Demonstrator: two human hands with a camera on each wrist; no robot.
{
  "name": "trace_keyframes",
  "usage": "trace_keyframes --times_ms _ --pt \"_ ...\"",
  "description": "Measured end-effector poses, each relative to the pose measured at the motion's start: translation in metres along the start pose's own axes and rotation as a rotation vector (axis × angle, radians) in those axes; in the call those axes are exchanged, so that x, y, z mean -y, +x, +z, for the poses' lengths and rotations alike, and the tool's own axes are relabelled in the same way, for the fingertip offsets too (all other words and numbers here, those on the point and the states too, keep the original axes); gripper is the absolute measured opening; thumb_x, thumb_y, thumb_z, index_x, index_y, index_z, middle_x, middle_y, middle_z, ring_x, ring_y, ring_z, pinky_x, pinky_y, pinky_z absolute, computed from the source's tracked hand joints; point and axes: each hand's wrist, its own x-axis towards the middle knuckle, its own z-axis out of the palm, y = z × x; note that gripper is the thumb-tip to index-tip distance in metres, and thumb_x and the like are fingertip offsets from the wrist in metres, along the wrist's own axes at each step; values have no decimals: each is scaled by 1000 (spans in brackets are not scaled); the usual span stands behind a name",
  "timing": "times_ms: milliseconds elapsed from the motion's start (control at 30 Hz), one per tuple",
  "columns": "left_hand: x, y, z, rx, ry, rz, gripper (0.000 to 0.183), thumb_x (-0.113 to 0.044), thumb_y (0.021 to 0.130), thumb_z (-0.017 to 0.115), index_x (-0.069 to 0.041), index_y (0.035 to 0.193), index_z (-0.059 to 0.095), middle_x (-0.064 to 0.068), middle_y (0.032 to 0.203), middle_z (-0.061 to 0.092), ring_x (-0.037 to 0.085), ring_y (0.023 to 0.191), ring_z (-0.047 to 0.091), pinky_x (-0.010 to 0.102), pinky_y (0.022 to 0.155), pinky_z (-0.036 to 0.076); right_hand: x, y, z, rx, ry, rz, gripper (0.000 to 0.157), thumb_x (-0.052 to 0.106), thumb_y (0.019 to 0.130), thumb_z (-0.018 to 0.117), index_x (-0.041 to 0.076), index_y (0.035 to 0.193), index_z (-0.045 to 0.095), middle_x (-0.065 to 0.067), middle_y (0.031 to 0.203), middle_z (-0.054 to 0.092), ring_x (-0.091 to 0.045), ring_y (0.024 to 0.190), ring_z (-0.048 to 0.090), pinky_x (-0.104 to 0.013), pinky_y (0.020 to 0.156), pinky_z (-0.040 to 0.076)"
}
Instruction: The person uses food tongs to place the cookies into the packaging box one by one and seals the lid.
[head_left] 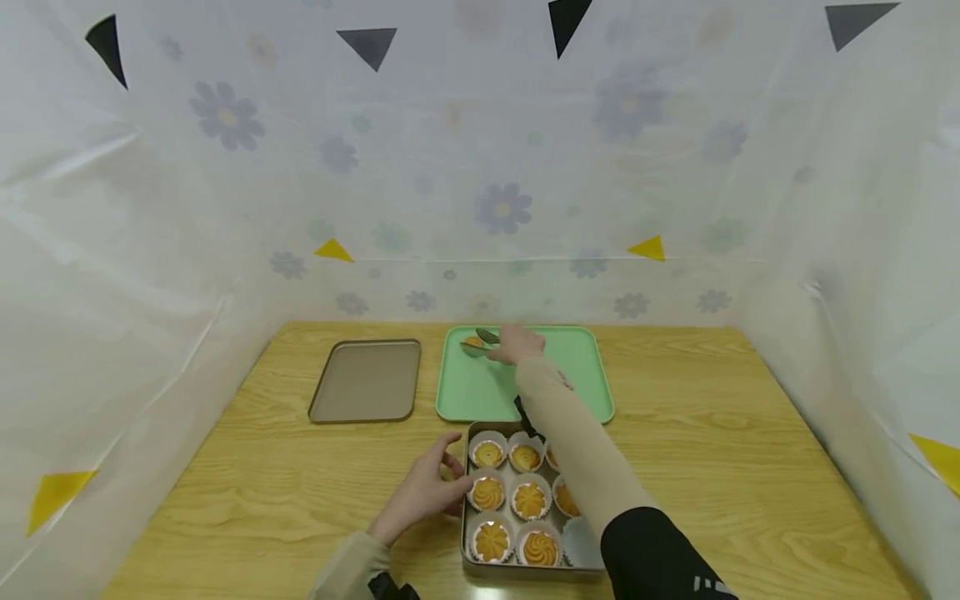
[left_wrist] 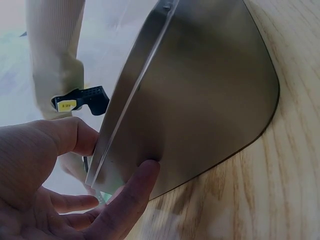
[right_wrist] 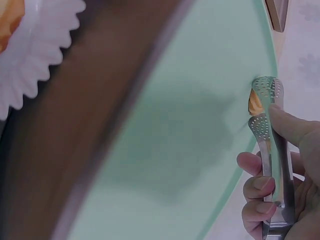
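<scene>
Tongs (right_wrist: 280,165) gripped by the right hand (head_left: 517,343) flanked a cookie (right_wrist: 255,103) near the far-left corner of the green tray (head_left: 474,396); the left hand (head_left: 426,490), fingers apart, touched the tin (left_wrist: 210,90); only the left-wrist view showed a yellow label (left_wrist: 67,105), illegible

My beige sleeve (head_left: 581,446) hides parts of the square grey metal pan (head_left: 525,573) and of some round golden cookies (head_left: 566,500). My right hand (head_left: 517,343) covers the handle end of the shiny silver tongs (head_left: 487,336). The right wrist view cuts off a frilly white paper cup (right_wrist: 47,37). Letters on the small yellow label (left_wrist: 66,105) look too tiny.
</scene>
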Motion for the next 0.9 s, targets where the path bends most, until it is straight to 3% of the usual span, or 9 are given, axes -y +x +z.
trace_keyframes --times_ms 333,567,700,900 --pt "1 0 0 -3 -1 4 71 -14 87 71 7 146 39 11 95 65 15 75 58 23 63 48 3 3 4 -18 -26 -9 31 44 96 65 14 94 64 -4 81 67 -22 70 62 -44 75 54" --pt "0 0 0 -2 -11 5 70 -13 87 70 8 146 38 12 96 65 12 68 57 22 59 47 0 -2 1 -12 -47 -11 30 43 97 63 13 93 66 -4 84 69 -19 68 62 -43 75 55" --pt "-1 -1 1 -2 -15 10 70 -13 87 70 9 146 39 12 96 65 12 68 57 21 60 47 -5 -9 -4 -8 -59 -36 33 43 97 63 12 107 67 -6 101 72 -21 77 66 -43 76 56" --pt "-1 0 1 1 -18 3 71 -14 87 70 8 147 38 12 96 65 13 69 57 22 60 48 -16 -20 -11 0 -48 -87 49 44 98 62 11 134 61 -9 133 67 -29 106 69 -48 87 58"
